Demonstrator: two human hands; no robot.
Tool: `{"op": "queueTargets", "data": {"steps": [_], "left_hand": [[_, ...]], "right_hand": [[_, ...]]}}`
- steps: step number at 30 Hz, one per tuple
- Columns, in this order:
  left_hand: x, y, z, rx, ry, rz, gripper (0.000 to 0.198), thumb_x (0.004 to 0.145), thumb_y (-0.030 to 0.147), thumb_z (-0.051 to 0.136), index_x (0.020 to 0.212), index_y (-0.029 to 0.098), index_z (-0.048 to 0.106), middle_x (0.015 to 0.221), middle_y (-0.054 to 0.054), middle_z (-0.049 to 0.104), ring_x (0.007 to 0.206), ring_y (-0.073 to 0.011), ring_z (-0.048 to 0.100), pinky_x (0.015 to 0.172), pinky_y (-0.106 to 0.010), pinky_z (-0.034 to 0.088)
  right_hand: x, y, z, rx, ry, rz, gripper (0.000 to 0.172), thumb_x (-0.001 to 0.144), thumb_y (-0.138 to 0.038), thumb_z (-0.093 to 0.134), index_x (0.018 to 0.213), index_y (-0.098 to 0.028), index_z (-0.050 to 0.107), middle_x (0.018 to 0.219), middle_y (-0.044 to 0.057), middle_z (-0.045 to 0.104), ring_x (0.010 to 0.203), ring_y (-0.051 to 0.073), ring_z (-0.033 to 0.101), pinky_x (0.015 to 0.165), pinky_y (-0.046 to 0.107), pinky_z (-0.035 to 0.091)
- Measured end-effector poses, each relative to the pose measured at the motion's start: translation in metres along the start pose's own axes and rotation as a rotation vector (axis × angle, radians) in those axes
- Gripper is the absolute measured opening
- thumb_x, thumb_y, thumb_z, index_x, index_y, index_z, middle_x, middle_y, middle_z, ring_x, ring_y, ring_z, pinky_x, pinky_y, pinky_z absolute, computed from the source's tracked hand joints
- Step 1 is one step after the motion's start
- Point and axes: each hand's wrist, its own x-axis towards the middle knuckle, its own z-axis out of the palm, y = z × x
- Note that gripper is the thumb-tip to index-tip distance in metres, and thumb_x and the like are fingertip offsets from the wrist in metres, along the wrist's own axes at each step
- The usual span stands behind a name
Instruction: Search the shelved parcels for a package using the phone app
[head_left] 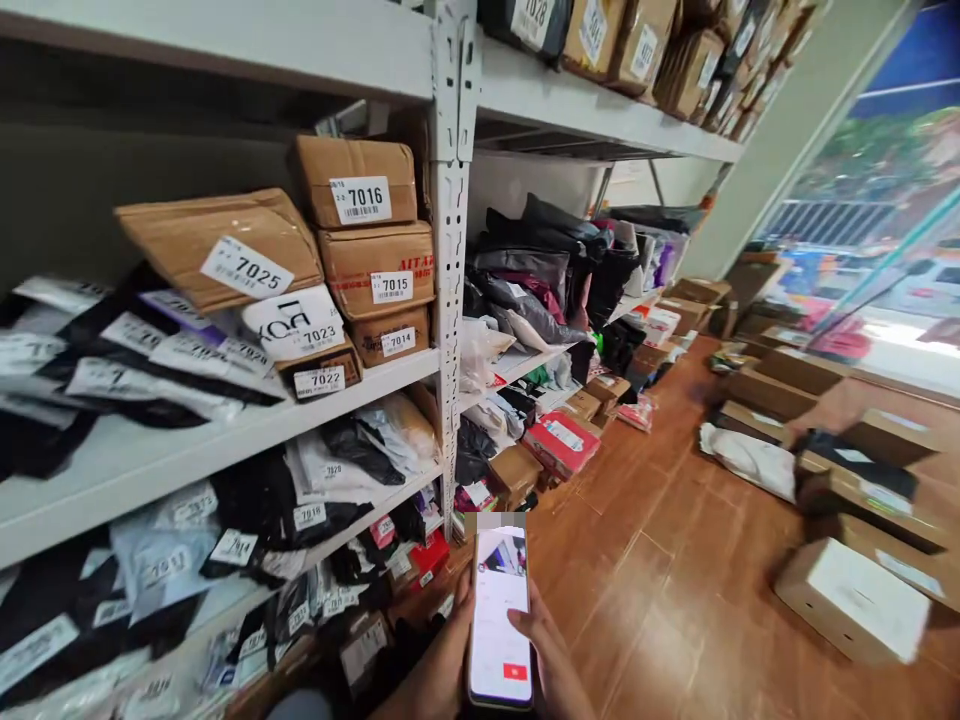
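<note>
Left grip (448, 650), right grip (553, 655) clasp phone (495, 600) between them; right thumb (520, 622) over screen (491, 645)

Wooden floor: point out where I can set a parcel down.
Widest bare patch: the wooden floor right of the phone, between the red box by the shelving and the white-faced carton on the right. Crowded: the left middle shelf, packed with bags and numbered boxes, and the right side, lined with cartons.
</note>
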Motion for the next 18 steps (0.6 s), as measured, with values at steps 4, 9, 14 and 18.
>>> {"op": "queueTargets", "data": {"steps": [4, 9, 14, 18], "left_hand": [[-0.018, -0.064, 0.047, -0.069, -0.095, -0.056, 0.064, 0.067, 0.064, 0.066, 0.116, 0.022, 0.062, 0.144, -0.008, 0.043, 0.138, -0.0328, 0.027, 0.113, -0.048, 0.023], [-0.048, -0.129, 0.091, -0.185, -0.159, -0.049, 0.059, 0.071, 0.060, 0.064, 0.118, 0.024, 0.063, 0.140, -0.006, 0.049, 0.139, -0.0274, 0.028, 0.115, -0.039, 0.020], [-0.085, -0.155, 0.109, -0.202, -0.200, -0.047, 0.051, 0.079, 0.055, 0.058, 0.122, 0.027, 0.060, 0.135, -0.005, 0.054, 0.129, -0.0271, 0.043, 0.108, -0.039, 0.032], [-0.114, -0.170, 0.105, -0.122, -0.142, -0.145, 0.061, 0.082, 0.066, 0.043, 0.131, 0.029, 0.050, 0.126, -0.009, 0.061, 0.102, -0.0281, 0.063, 0.075, -0.038, 0.054]], "right_hand": [[-0.049, -0.020, -0.062, -0.163, 0.006, -0.008, 0.062, 0.054, -0.035, 0.084, 0.109, -0.025, 0.056, 0.082, 0.000, 0.072, 0.060, 0.020, 0.061, 0.063, 0.034, 0.050], [-0.115, -0.031, -0.131, -0.421, 0.053, 0.022, 0.070, 0.060, -0.042, 0.080, 0.121, -0.024, 0.051, 0.110, 0.008, 0.068, 0.104, 0.030, 0.060, 0.091, 0.041, 0.047], [-0.156, -0.031, -0.149, -0.508, -0.019, -0.026, 0.071, 0.063, -0.044, 0.077, 0.124, -0.022, 0.049, 0.118, 0.011, 0.065, 0.124, 0.032, 0.047, 0.106, 0.045, 0.035], [-0.175, -0.031, -0.135, -0.499, -0.063, -0.082, 0.065, 0.061, -0.031, 0.076, 0.120, -0.022, 0.050, 0.107, 0.008, 0.069, 0.092, 0.030, 0.063, 0.082, 0.043, 0.049]]}}
